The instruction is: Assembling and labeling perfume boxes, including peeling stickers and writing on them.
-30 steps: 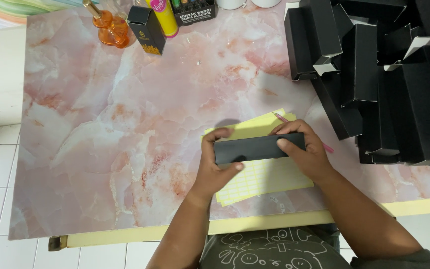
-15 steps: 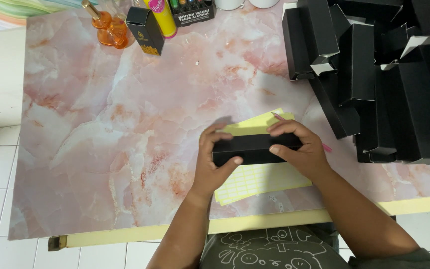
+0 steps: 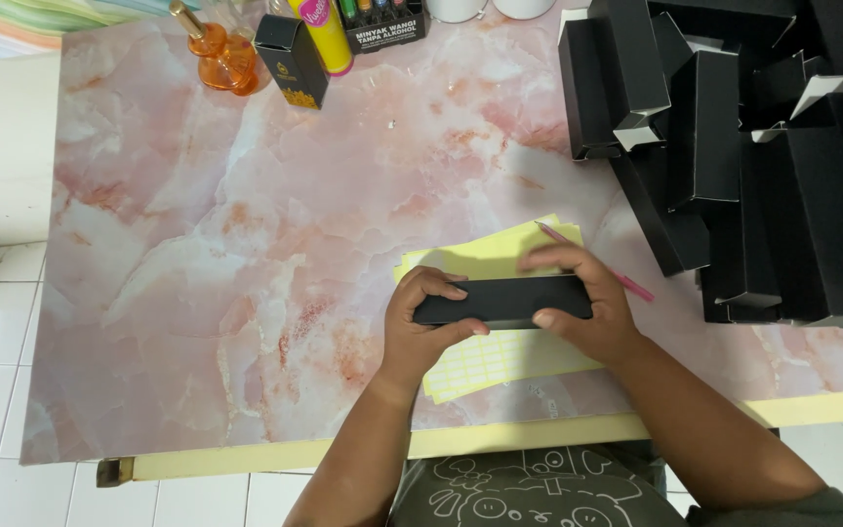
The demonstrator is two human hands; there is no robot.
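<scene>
A long flat black box (image 3: 504, 300) lies sideways over a stack of yellow label sheets (image 3: 500, 356) near the table's front edge. My left hand (image 3: 421, 327) grips its left end, fingers curled over the top. My right hand (image 3: 587, 303) grips its right end, with the thumb under the front edge. A pink pen (image 3: 602, 265) lies on the sheets behind my right hand, partly hidden by it.
A heap of several black boxes (image 3: 734, 146) fills the back right of the pink marble table (image 3: 246, 244). At the back stand an orange glass bottle (image 3: 212, 54), a small black carton (image 3: 290, 59), a yellow tube (image 3: 324, 34) and a dark pack (image 3: 382, 24). White floor tiles lie at left.
Both hands have kept hold of the black box and shifted it slightly on the yellow sheets; my fingers have regripped its ends.
</scene>
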